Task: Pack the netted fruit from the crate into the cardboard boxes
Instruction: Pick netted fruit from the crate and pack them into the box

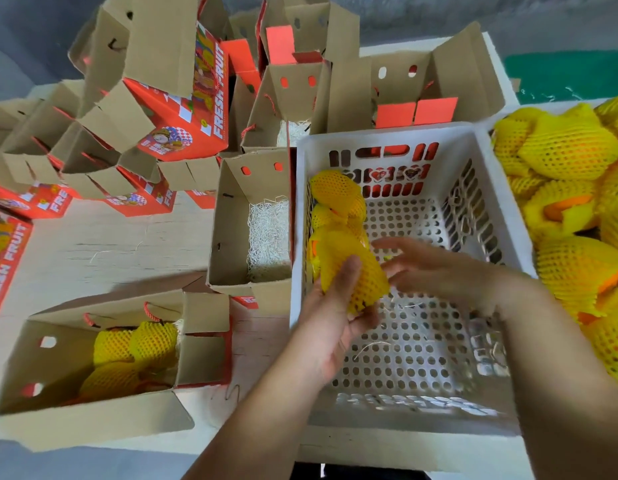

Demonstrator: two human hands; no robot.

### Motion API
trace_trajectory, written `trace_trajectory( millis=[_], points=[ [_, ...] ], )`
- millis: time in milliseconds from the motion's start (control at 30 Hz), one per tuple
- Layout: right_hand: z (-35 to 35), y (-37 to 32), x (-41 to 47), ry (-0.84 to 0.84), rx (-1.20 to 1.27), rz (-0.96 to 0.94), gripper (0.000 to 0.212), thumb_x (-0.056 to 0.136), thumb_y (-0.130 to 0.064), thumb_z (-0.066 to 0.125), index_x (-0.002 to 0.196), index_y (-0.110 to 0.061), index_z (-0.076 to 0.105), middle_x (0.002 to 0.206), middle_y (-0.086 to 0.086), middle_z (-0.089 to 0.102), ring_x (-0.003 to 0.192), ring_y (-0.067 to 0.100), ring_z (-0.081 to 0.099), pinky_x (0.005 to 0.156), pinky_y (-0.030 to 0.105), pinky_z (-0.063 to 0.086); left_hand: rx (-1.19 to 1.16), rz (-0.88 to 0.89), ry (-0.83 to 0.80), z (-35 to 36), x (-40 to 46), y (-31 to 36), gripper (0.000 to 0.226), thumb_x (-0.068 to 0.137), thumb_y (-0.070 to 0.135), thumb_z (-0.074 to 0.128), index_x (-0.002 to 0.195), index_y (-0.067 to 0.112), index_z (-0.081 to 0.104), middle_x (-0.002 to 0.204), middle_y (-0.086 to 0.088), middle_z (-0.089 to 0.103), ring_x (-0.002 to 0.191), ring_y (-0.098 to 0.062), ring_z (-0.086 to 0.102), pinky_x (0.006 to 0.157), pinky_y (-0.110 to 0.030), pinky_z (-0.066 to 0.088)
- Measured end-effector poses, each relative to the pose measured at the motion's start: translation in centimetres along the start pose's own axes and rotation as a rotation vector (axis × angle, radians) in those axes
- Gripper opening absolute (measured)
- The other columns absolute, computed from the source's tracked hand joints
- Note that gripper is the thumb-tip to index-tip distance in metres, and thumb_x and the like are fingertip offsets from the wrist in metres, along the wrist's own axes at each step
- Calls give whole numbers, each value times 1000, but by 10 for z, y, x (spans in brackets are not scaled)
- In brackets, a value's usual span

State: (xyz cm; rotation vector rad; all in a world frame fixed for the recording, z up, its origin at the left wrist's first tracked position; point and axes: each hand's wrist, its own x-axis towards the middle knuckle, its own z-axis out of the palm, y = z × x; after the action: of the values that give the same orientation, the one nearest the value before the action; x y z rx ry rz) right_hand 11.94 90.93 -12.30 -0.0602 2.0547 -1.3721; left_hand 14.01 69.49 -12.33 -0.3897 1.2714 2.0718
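Holding one netted fruit (pixel 352 271) over the white crate (pixel 501 244), the left hand (pixel 330 327) forms the grip, palm up, thumb across the net. Right hand (pixel 435 268) hovers just beside it, fingers spread, empty.

Left hand (pixel 330 327) cupped under a yellow-netted fruit (pixel 352 271), thumb across its front, above the white perforated crate (pixel 421 341). Right hand (pixel 435 268) just beside it, fingers spread and straight, blurred. Two more netted fruits (pixel 337 199) against the crate's left wall. Near box (pixel 92 410) on the worktop (pixel 127 244) holding netted fruit; middle box (pixel 231 220) lined with pale shredded paper. Heap of netted fruit (pixel 577 202) at right.
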Motion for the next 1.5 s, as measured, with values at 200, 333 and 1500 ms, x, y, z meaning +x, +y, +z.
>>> trace_trajectory(
  millis=[200,333,1500],
  points=[
    [50,4,142,346,-734,77,71,100,-49,52,158,-26,20,156,10,35,139,41,37,109,54,36,-95,-184,-5,-3,-25,4,109,58,91,57,132,11,61,95,-13,68,71,-20,63,65,-30,50],
    [64,14,170,583,-798,207,54,97,-48,53,140,-17,39,142,14,37,133,39,34,111,51,32,-64,-185,-49,-21,-41,14,104,62,91,58,126,9,64,88,-13,69,71,-22,64,66,-34,53],
    [391,-201,170,718,303,-16,36,73,-52,63,102,-31,67,97,-14,73,93,12,71,77,33,58,420,168,-57,-384,-130,170,66,66,51,92,121,47,56,115,15,73,108,-10,72,89,-44,60]
  ],
)
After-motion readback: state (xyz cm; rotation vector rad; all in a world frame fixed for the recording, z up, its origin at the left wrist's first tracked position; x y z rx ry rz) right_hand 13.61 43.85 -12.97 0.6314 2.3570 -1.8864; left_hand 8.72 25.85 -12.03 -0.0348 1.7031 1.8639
